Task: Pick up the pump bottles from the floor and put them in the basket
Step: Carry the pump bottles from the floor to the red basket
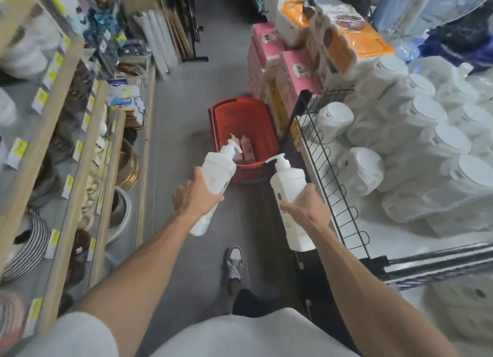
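A red basket [266, 127] stands on the aisle floor ahead of me, with two pinkish pump bottles [244, 148] lying inside it. My left hand [196, 195] grips a white pump bottle [217, 170] around its middle, pump end pointing toward the basket's near rim. My right hand [301, 203] grips a second white pump bottle [289, 186], held just right of the basket's near corner with its pump up. Both bottles are in the air, short of the basket.
Wooden shelves [77, 143] with plates and bowls line the left. A black wire rack [328, 170] of white bowls stands on the right, close to my right hand. Pink and orange packs [280, 71] are stacked behind the basket. My shoe [235, 260] is on the grey floor.
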Demonstrator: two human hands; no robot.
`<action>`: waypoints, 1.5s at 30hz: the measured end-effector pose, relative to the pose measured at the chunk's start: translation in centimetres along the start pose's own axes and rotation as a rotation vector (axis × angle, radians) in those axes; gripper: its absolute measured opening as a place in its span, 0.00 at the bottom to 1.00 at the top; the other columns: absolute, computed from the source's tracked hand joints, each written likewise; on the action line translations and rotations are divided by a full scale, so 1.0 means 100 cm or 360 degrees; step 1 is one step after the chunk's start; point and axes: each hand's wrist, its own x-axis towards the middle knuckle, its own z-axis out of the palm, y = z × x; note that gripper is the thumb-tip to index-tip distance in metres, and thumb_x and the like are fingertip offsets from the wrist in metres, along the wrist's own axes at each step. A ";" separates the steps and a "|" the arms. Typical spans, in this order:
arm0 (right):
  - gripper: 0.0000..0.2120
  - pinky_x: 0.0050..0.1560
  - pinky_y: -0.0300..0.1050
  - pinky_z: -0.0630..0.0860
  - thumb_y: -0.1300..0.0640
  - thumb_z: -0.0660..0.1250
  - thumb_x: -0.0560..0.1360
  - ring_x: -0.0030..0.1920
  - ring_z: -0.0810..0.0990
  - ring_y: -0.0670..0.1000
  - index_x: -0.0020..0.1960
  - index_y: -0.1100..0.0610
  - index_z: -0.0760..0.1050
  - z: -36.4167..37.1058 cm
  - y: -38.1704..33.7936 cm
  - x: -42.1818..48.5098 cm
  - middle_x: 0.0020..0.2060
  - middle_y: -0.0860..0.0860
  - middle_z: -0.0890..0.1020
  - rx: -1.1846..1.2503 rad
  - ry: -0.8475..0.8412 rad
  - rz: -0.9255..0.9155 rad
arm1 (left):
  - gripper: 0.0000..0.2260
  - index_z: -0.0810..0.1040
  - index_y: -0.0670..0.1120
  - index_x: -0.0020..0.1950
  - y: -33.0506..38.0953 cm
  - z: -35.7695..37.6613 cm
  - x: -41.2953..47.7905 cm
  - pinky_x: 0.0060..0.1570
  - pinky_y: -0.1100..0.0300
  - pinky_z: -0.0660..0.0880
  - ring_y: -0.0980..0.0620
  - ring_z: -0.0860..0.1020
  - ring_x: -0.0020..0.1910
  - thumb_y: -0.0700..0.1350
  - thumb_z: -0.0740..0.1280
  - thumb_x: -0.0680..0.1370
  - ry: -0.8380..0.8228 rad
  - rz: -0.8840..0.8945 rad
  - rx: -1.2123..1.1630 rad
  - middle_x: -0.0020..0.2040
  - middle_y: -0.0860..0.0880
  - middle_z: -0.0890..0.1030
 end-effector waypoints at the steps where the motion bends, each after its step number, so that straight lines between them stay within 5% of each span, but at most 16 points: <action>1: 0.30 0.38 0.46 0.71 0.43 0.77 0.65 0.42 0.77 0.55 0.55 0.53 0.64 0.002 -0.006 0.011 0.47 0.51 0.78 -0.0011 -0.0009 -0.0003 | 0.33 0.62 0.47 0.60 0.002 -0.001 0.011 0.44 0.51 0.69 0.37 0.79 0.54 0.58 0.76 0.66 0.0000 -0.0011 -0.0003 0.59 0.43 0.79; 28: 0.30 0.39 0.46 0.70 0.44 0.76 0.66 0.41 0.76 0.55 0.57 0.53 0.63 0.014 -0.192 0.288 0.48 0.51 0.77 -0.0123 -0.0031 -0.0055 | 0.33 0.62 0.47 0.60 0.067 -0.049 0.319 0.46 0.50 0.73 0.38 0.79 0.52 0.58 0.76 0.65 -0.0145 -0.0073 -0.0088 0.59 0.44 0.78; 33: 0.32 0.39 0.47 0.72 0.41 0.77 0.65 0.41 0.76 0.54 0.58 0.54 0.65 0.023 -0.224 0.327 0.48 0.51 0.78 -0.0091 0.0022 0.0052 | 0.30 0.64 0.43 0.64 0.085 -0.060 0.372 0.48 0.52 0.63 0.40 0.76 0.59 0.52 0.76 0.71 -0.0217 0.0009 -0.0138 0.62 0.44 0.76; 45: 0.35 0.39 0.49 0.72 0.39 0.77 0.64 0.41 0.78 0.55 0.60 0.55 0.65 0.030 -0.260 0.405 0.49 0.50 0.79 -0.0032 0.0001 0.0118 | 0.33 0.63 0.47 0.62 0.118 -0.047 0.455 0.51 0.47 0.73 0.35 0.78 0.55 0.57 0.75 0.66 -0.0283 0.0010 -0.0039 0.60 0.43 0.78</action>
